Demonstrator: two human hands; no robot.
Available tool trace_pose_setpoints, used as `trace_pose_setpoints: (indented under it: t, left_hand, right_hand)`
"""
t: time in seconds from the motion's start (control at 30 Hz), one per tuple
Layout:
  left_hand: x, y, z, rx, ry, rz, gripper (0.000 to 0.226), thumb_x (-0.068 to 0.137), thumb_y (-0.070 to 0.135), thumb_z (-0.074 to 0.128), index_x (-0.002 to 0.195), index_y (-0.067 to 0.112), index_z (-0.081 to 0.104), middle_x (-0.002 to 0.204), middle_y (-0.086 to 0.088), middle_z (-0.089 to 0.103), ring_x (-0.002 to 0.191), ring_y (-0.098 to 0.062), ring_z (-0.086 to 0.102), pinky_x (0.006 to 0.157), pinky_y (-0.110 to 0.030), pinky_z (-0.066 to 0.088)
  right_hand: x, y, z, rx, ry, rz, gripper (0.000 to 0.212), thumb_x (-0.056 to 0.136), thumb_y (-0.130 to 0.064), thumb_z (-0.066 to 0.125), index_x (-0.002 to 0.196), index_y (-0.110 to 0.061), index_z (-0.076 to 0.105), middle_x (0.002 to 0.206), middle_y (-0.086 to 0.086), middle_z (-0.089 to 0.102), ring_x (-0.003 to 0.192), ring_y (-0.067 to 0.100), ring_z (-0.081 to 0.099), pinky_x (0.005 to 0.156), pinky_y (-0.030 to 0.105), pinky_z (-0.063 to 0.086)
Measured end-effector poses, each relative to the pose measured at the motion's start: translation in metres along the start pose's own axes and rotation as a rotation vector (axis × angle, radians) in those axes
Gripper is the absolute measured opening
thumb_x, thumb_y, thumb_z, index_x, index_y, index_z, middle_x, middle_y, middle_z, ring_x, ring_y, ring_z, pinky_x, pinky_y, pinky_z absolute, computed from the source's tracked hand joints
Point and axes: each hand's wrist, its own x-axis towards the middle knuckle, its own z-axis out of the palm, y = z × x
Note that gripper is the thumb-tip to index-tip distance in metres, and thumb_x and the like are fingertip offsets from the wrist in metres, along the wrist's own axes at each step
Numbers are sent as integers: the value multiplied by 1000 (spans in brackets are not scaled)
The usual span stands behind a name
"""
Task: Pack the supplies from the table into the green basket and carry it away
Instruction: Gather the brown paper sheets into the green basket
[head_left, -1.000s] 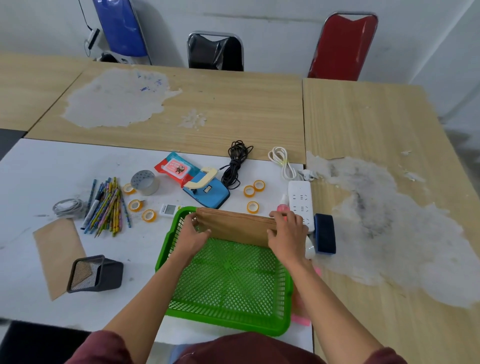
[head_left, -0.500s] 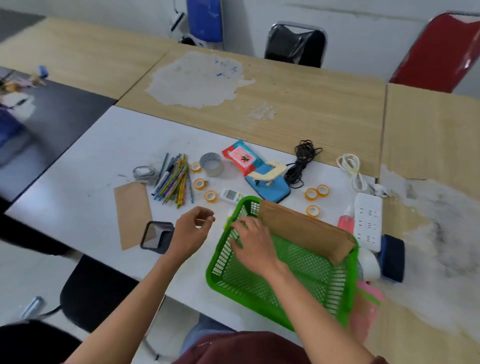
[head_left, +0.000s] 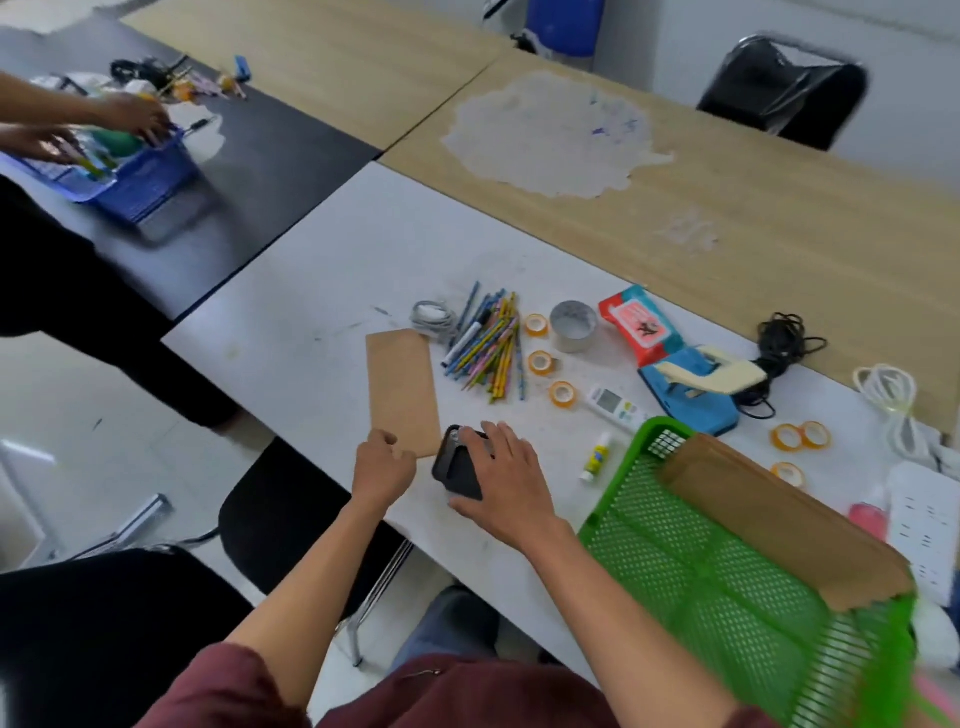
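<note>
The right hand (head_left: 506, 480) lies over a black mesh pen holder (head_left: 457, 467) that rests on its side on the white surface (head_left: 311, 312), left of the green basket (head_left: 647, 436). Its fingers (head_left: 501, 435) are spread across the top and the thumb is against the near side, grasping the holder. Further left of the basket, the left hand (head_left: 384, 467) has its fingers curled at the near corner of a flat brown envelope (head_left: 402, 387); whether they pinch it cannot be told. Inside the basket a brown packet (head_left: 779, 519) leans along the far wall. A glue stick (head_left: 597, 457) lies just beside the basket's left rim. Beyond the basket's far corner are a blue hole punch (head_left: 696, 395), tape rolls (head_left: 562, 393) and a pile of pencils (head_left: 491, 348).
</note>
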Motion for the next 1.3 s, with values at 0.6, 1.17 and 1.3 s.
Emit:
trace_pose_setpoints:
  t: [0.6,1.17,1.3]
  left_hand:
    - [61,3,25,121,51,-361,94,70,40,85,135,8,25,132,-20,46,120,-39,48,93,-47,44]
    - [-7,-12,-61,-687,-334,-61,45,85,-9,65,124,3,47,118,-15,60,96,-32,66,70,-37,60]
    - [-47,9,-60,-663,-344,58,57,80,0,73,127,19,48,118,-8,64,100,-30,68,72,-41,60]
  right_hand:
    - [34,-10,18,24,43,325,66,88,-30,68,144,-38,34,148,4,31,124,30,36,96,40,45]
    - [23,10,10,87,-17,240,84,85,-52,66,152,-50,15,160,6,17,143,32,21,110,47,33]
    - [-1,31,-8,225,-32,161,95,82,-57,68,155,-52,6,164,3,9,151,25,5,117,47,23]
